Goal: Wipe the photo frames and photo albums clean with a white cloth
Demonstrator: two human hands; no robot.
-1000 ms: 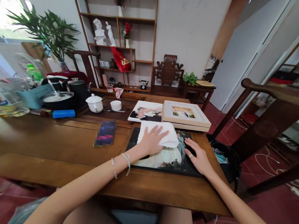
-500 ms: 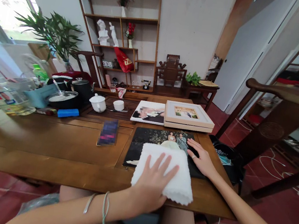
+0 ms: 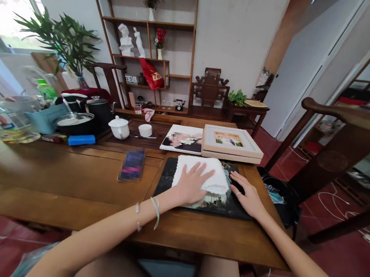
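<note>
My left hand [image 3: 193, 185] lies flat with spread fingers on a white cloth [image 3: 218, 178], pressing it against a dark photo panel [image 3: 235, 208]. The cloth covers the panel's upper middle, hiding most of the couple pictured there. At the panel's right side rests my right hand [image 3: 248, 196], palm down with fingers stretched out and a ring on one of them. The panel sits on the wooden table [image 3: 86, 209] near its front right edge.
Behind the panel are a white-edged photo print [image 3: 183, 139] and a pale framed photo [image 3: 233, 144]. A pixelated dark item [image 3: 132, 165] lies to the left. Further left stand a lidded white cup [image 3: 118, 128], a black kettle [image 3: 98, 109] and bottles. A wooden chair [image 3: 324, 158] is at right.
My left hand has slid the cloth forward, from the panel's front edge up to its far side. The panel's lower part now shows. My right hand has stayed at the panel's right side.
</note>
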